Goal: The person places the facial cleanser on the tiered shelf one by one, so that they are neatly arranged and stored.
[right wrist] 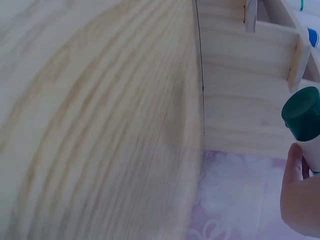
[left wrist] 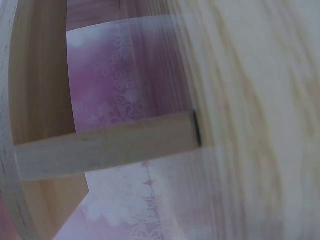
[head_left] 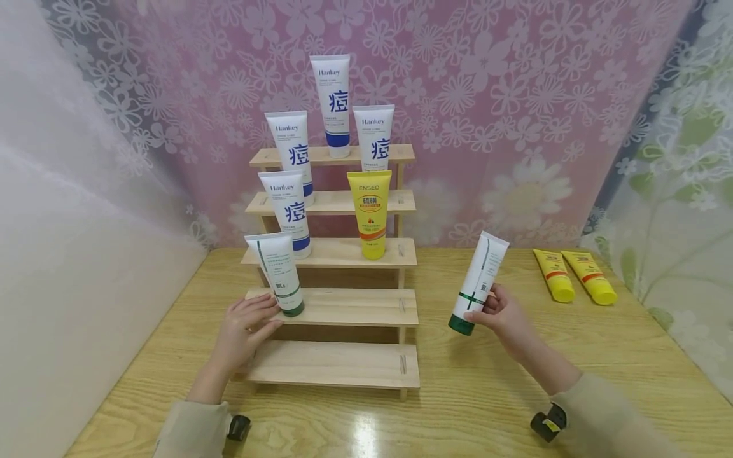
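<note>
On the second-lowest tier of the wooden stand (head_left: 338, 305), a white tube with a green cap (head_left: 280, 270) stands cap down. My left hand (head_left: 246, 327) is at its lower left side, fingertips against or just beside it, thumb apart; the left wrist view does not show this hand. To the right of the stand, my right hand (head_left: 504, 318) holds a second white tube (head_left: 480, 280) above the table, tilted, green cap down, between thumb and fingers. In the right wrist view, its green cap (right wrist: 302, 114) shows beside part of the hand (right wrist: 305, 202).
Several white-and-blue tubes (head_left: 332, 95) stand on the upper tiers. A yellow tube (head_left: 369, 216) stands on the middle tier. Two more yellow tubes (head_left: 590, 277) lie at the table's back right. A flowered pink backdrop (head_left: 487, 127) closes the rear.
</note>
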A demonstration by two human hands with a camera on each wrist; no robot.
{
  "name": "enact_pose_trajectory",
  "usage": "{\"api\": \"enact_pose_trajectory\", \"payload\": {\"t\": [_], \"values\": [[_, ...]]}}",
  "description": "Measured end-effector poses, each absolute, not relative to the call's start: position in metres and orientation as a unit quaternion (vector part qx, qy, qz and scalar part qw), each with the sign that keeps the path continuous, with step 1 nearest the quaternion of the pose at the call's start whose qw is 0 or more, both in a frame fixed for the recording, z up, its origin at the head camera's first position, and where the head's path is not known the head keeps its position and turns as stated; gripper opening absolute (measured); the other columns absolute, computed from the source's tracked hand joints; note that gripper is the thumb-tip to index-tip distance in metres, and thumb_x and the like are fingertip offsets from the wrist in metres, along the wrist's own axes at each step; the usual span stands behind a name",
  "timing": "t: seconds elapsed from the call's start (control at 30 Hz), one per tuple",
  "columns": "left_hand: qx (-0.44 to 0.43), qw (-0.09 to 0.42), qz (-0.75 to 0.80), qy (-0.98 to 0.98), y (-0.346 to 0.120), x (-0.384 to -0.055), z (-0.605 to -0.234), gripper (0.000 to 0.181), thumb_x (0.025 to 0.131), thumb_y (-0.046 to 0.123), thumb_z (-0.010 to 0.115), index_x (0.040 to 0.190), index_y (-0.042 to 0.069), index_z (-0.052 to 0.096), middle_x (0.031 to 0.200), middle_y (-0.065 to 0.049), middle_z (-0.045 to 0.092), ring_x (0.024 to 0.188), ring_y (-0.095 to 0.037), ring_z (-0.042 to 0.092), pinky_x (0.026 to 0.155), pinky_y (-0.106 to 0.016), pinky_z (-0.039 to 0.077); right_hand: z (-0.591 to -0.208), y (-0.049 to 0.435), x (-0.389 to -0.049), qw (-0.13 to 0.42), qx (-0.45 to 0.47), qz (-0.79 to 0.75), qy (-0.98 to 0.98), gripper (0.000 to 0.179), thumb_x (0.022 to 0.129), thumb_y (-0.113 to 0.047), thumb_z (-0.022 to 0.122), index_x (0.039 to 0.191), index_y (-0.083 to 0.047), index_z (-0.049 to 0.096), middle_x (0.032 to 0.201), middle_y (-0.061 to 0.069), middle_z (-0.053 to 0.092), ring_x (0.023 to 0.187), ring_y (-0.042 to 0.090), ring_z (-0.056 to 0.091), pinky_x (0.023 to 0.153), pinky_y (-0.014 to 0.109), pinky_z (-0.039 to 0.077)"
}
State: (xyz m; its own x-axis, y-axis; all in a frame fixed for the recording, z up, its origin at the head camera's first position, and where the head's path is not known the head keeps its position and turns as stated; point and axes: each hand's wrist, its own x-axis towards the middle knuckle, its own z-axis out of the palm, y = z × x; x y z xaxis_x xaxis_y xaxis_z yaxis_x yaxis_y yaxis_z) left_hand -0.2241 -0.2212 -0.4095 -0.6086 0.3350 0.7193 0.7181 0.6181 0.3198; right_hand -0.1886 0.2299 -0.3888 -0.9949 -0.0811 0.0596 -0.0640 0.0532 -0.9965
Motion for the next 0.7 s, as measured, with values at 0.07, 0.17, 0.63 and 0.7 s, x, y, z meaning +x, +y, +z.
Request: {"api": "enact_pose_trajectory", "payload": {"t": [0.07, 0.17, 0.63, 0.7], "values": [[-0.312, 0.313, -0.306, -0.843, -0.221, -0.224, -0.410, 0.027, 0.064, 0.006, 0.076, 0.090, 0.001, 0.069, 0.100, -0.013, 0.064, 0.099, -0.031, 0.055, 0.090, -0.056, 0.027, -0.387, 0.225, -0.185, 0.003, -0.056, -0.681, 0.730, 0.070, 0.077, 0.000, 0.065, 0.130, 0.005, 0.020, 0.106, 0.005, 0.053, 0.092, 0.008, 0.056, 0.077, 0.023, 0.045], [-0.312, 0.314, -0.308, -0.842, -0.221, -0.225, -0.410, 0.027, 0.064, 0.005, 0.076, 0.090, 0.001, 0.069, 0.100, -0.013, 0.064, 0.099, -0.031, 0.055, 0.089, -0.056, 0.027, -0.385, 0.218, -0.181, -0.004, -0.060, -0.667, 0.743, 0.069, 0.076, 0.000, 0.066, 0.129, 0.005, 0.022, 0.109, 0.011, 0.052, 0.092, 0.008, 0.056, 0.077, 0.024, 0.046], [-0.315, 0.318, -0.306, -0.840, -0.221, -0.225, -0.410, 0.027, 0.064, 0.006, 0.076, 0.090, 0.001, 0.069, 0.099, -0.013, 0.064, 0.099, -0.031, 0.055, 0.089, -0.056, 0.026, -0.383, 0.188, -0.170, -0.026, -0.080, -0.633, 0.770, 0.071, 0.069, -0.001, 0.074, 0.125, 0.002, 0.030, 0.114, 0.023, 0.048, 0.096, 0.027, 0.053, 0.075, 0.030, 0.048], [-0.316, 0.318, -0.307, -0.840, -0.221, -0.225, -0.410, 0.028, 0.063, 0.005, 0.076, 0.090, 0.001, 0.069, 0.099, -0.013, 0.064, 0.099, -0.031, 0.055, 0.089, -0.056, 0.026, -0.382, 0.184, -0.169, -0.031, -0.083, -0.631, 0.771, 0.071, 0.068, -0.001, 0.074, 0.125, 0.002, 0.030, 0.114, 0.023, 0.048, 0.097, 0.028, 0.053, 0.075, 0.030, 0.048]]}}
